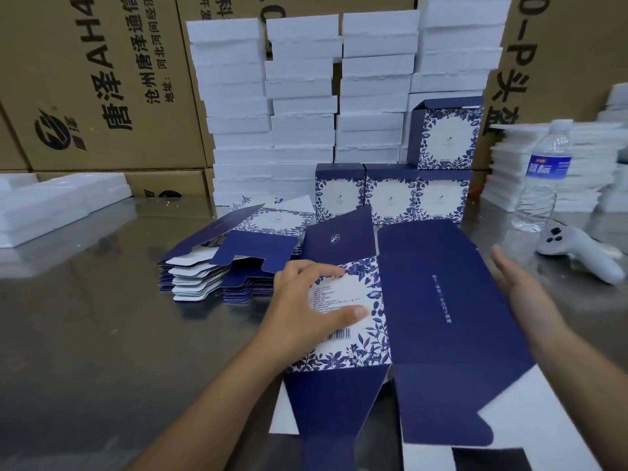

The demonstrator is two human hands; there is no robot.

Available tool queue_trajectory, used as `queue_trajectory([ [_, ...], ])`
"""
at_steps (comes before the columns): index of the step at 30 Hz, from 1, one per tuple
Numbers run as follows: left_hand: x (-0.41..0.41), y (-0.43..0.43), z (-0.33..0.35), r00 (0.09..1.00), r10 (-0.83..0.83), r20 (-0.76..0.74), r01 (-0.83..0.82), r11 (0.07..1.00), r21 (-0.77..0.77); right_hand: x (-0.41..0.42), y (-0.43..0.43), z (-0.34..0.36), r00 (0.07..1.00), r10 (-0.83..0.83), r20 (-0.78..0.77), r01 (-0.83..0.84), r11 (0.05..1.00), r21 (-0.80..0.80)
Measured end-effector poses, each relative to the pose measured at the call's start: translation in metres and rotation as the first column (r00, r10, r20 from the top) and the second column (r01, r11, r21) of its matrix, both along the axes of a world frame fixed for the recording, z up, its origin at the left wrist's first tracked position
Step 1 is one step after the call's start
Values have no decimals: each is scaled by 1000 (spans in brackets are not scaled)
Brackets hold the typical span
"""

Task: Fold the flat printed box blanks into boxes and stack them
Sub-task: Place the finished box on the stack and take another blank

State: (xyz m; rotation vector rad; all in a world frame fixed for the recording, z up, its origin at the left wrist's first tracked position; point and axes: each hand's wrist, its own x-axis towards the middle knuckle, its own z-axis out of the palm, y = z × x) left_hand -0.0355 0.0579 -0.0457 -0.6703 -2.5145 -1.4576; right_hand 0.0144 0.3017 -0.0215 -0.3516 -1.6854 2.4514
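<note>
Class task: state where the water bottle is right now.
Head view, far right: the water bottle stands upright beside the white foam stacks, just behind the grey controller.

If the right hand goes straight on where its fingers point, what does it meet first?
The right hand would probably pass the far corner of the dark blue cardboard blank and meet the rightmost folded blue-and-white floral box; depth is unclear.
</note>
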Motion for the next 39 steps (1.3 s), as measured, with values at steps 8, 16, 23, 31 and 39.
queue_trajectory([
  [8, -2, 1, -6, 993, -13, -120, 20, 998, 56, 2, 1, -5, 965, -219, 144, 145, 903, 404],
  [16, -16, -3, -1, 932, 184, 313, -297, 883, 365, -1, 7, -5, 970, -220, 105, 173, 925, 337],
  [23, -12, -2, 1, 946, 109, 305, -222, 905, 363, -5, 9, -11, 989, -147, -7, 142, 940, 312],
  [31, -12, -5, 2, 957, 263, 125, -290, 892, 345, -5, 4, -16, 982, -148, -116, 183, 894, 409],
  [39, -17, -10, 2, 933, 356, 59, -354, 872, 338, -7, -4, -16, 980, -167, -107, 197, 875, 442],
])
